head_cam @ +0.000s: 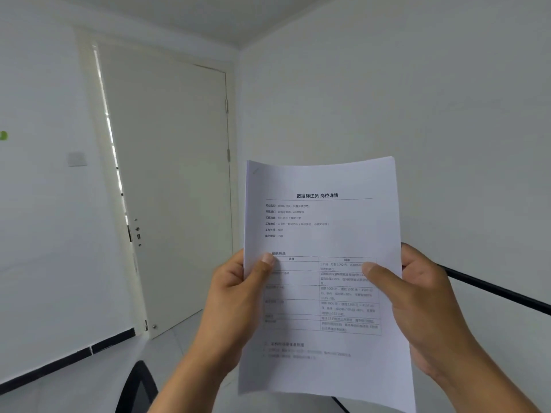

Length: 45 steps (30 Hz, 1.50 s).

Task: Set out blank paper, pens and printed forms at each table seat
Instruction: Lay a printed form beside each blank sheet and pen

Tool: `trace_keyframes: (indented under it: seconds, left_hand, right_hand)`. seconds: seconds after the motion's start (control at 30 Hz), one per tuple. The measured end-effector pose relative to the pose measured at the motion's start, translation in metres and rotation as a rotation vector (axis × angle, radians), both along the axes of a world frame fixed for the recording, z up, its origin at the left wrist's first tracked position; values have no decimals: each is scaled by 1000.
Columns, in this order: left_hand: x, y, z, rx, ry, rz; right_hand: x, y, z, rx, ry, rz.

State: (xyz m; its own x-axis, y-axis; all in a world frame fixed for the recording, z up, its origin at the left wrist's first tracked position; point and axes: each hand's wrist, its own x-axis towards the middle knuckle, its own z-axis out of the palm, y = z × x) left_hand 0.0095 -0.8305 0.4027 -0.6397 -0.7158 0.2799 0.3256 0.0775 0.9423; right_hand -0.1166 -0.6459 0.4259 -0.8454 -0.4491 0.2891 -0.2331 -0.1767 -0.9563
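- Evidently the forms step is in hand: a stack of printed forms is held upright in front of the head camera, not yet laid at any seat
- Next, I judge, 1 sheet must be peeled off and set down; no table shows here
- Left hand grips the stack's left edge, thumb on front
- Right hand grips the right edge, thumb on the print; a black rod passes behind it

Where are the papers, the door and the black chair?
printed forms (322,228), head view, upper part of the top sheet.
door (170,174), head view, middle of the door panel.
black chair (138,389), head view, the chair back at the bottom edge.
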Motion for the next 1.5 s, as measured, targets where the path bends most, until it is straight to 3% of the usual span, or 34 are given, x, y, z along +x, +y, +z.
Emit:
trace_keyframes:
  seconds: [0.63, 0.97, 1.27, 1.5]
  left_hand:
    - [-224, -122, -19, -53, -38, 353]
    - [-227, -201, -31, -21, -76, 605]
    - [-212, -334, -49, 20, -20, 775]
    - [-189, -449, -27, -2, -35, 809]
  right_hand:
    - [-290, -178, -22, -23, 6, 339]
    - [-322, -315, -40, -9, -40, 597]
    - [-307, -481, -39, 32, -8, 753]
    - [-290, -603, -22, 36, 17, 795]
